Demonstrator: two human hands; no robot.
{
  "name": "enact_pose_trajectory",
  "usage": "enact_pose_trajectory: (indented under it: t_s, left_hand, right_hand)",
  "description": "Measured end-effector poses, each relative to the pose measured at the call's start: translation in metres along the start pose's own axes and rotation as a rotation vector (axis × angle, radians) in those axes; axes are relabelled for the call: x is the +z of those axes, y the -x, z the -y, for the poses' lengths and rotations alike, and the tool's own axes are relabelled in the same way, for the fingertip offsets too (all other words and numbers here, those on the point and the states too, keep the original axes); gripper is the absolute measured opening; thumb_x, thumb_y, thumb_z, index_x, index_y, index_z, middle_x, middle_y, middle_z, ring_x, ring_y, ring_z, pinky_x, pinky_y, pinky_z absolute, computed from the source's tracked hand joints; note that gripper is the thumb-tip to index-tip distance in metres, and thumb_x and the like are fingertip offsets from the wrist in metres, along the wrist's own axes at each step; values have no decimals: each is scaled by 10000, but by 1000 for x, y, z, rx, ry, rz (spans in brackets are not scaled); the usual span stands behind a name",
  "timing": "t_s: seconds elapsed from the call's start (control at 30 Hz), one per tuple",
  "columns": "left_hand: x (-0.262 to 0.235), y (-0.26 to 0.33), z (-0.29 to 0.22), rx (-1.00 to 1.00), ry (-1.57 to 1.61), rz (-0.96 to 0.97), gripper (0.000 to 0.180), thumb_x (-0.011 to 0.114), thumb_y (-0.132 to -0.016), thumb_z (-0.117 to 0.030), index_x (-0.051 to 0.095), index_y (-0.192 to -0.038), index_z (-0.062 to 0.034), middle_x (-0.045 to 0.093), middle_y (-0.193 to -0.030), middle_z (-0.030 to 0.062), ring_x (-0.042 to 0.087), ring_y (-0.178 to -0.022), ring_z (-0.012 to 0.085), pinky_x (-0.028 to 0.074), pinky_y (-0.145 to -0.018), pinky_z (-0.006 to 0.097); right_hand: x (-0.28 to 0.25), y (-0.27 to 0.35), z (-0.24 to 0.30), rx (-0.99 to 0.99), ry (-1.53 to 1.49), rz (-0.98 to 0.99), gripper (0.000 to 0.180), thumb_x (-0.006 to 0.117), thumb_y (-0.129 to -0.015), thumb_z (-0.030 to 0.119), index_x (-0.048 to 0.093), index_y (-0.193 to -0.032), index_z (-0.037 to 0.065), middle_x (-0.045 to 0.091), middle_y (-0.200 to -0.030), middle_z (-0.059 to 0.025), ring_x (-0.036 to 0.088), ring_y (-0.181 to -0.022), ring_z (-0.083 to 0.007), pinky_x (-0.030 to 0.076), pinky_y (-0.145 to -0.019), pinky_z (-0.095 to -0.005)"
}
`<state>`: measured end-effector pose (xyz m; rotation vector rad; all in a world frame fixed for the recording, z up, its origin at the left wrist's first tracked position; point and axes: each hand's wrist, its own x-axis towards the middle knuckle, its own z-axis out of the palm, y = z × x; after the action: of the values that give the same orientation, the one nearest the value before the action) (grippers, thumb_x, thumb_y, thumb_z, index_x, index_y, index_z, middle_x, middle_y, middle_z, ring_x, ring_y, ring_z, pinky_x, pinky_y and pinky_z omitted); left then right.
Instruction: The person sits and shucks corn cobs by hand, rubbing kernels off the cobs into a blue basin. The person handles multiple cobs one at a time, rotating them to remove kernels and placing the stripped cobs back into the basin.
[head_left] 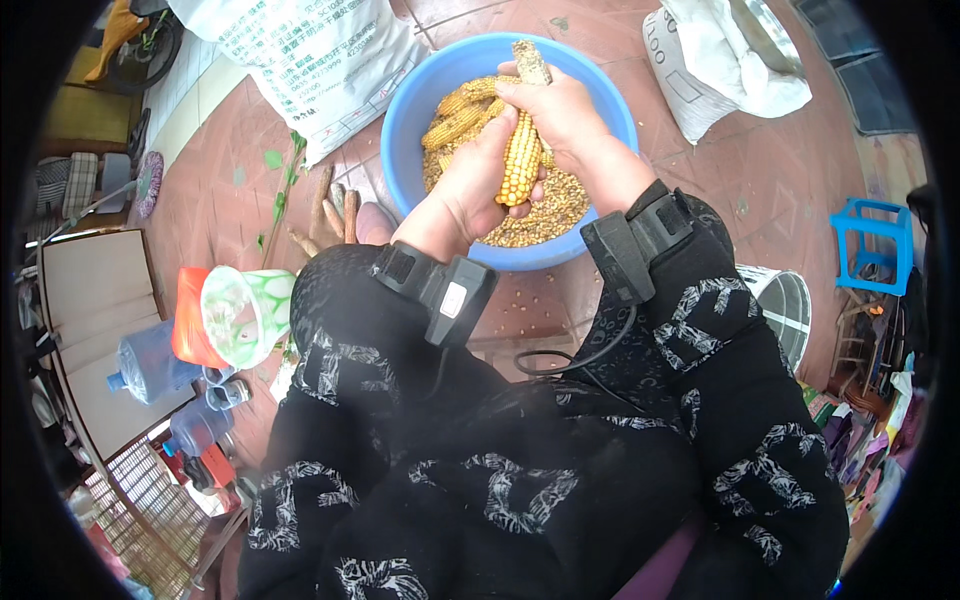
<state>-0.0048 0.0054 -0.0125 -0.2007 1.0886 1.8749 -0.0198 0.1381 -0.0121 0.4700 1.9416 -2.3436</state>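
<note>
Head view is showing you leaning over a blue basin [415, 115] on the red tiled floor [760, 170], both forearms reaching forward from black patterned sleeves with a dark wrist device strapped on each. Your left hand [470, 180] is wrapping around the lower part of a yellow corn cob [520, 155], thumb lying along its side, while your right hand [555, 105] is clenching the cob's upper part, where the bare, shelled end is sticking out above the fingers. You are holding the cob nearly upright over the middle of the basin, above loose kernels [560, 205] and several whole cobs [460, 115] lying toward the far left of it. A white printed sack [320, 60] is sitting just beside the basin's far left rim, and a second white sack [710, 70] is standing near its right side; stripped cobs [330, 205] are lying on the floor by the near left rim. A metal bucket [785, 310] is sitting near your right elbow, a blue stool [870, 245] further right. Your hands are hiding the cob's middle, and your arms are covering the basin's near rim.
</note>
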Motion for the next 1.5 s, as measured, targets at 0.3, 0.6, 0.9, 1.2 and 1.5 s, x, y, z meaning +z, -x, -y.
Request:
enact_pose_trajectory:
  t_s: [0.3,0.6,0.9,1.2,1.5]
  left_hand:
    - [-16,0,-15,-79,281,222,483,356,-990,-527,549,-1144,-112,610,-860,110,603,-621,225,412,-398,263]
    - [-13,1,-20,80,-4,104,442,384,-1005,-464,555,-1236,-129,681,-895,119,660,-626,217,463,-439,266]
    - [-8,0,-17,80,-65,63,387,462,-999,-376,577,-1175,-51,663,-853,110,640,-636,186,454,-436,250]
    - [0,2,-13,136,-213,-76,443,530,-972,-443,588,-1143,-39,658,-853,79,639,-658,157,509,-515,276]
    - [-10,-14,-3,462,-956,-317,419,506,-1010,-349,614,-1130,37,666,-961,88,600,-831,104,496,-740,243]
  right_hand:
    - [-21,-12,9,128,-407,206,335,675,-895,242,563,-1147,52,633,-898,-59,642,-790,-178,539,-666,-315]
    - [-25,-4,15,34,-178,102,213,689,-863,176,634,-988,13,653,-894,-79,643,-757,-169,522,-612,-301]
    - [-27,-6,11,22,-117,125,243,725,-835,171,630,-990,11,636,-892,-56,611,-794,-147,498,-702,-301]
    - [-21,-1,12,46,-69,119,282,722,-856,248,627,-980,14,628,-875,-46,599,-770,-130,489,-654,-296]
    - [-17,-2,5,70,115,84,313,687,-896,249,625,-1102,22,635,-972,-35,578,-852,-111,481,-718,-285]
